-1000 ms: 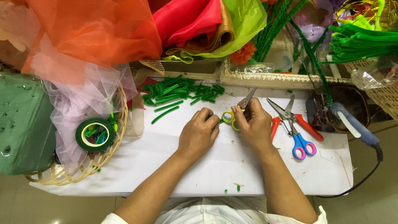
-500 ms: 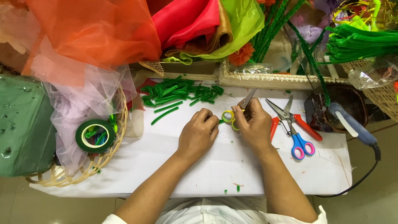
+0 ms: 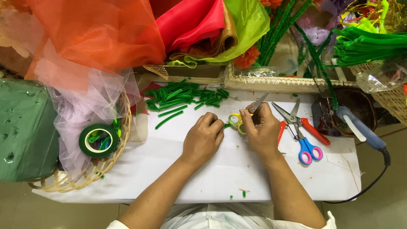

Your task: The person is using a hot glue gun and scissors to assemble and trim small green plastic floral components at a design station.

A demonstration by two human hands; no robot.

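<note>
Wicker basket [image 3: 123, 127] at left on the white surface [image 3: 254, 178], holds a green tape roll [image 3: 98, 140] and pale pink tulle [image 3: 85, 106] spilling over its rim. Green foam block [image 3: 23, 131] just beside the basket, further left. Long wicker tray [image 3: 288, 84] at the back edge of the surface, with a clear bag in it; more green stems [image 3: 364, 44] rest on another basket at far right.

My right hand [image 3: 263, 133] grips yellow-handled scissors [image 3: 248, 113], fingers curled shut round the handles. Scissors sit mid-surface, between my two hands; long axis runs diagonal, blades pointing up and to the right, away from me, handles toward my left hand. Can't tell whether the blades are apart.

My left hand [image 3: 203, 138] is palm down, fingertips pressed together pinching a short green piece [image 3: 227, 126] right at the yellow handles.

Pile of cut green pieces [image 3: 182, 96] lies just beyond the hands, mostly angled left-right. Two other scissors [image 3: 303, 131], red-handled and blue-handled, lie just right of my right hand, tips pointing up-left. Glue gun [image 3: 358, 129] at far right, cord trailing off the surface edge.
</note>
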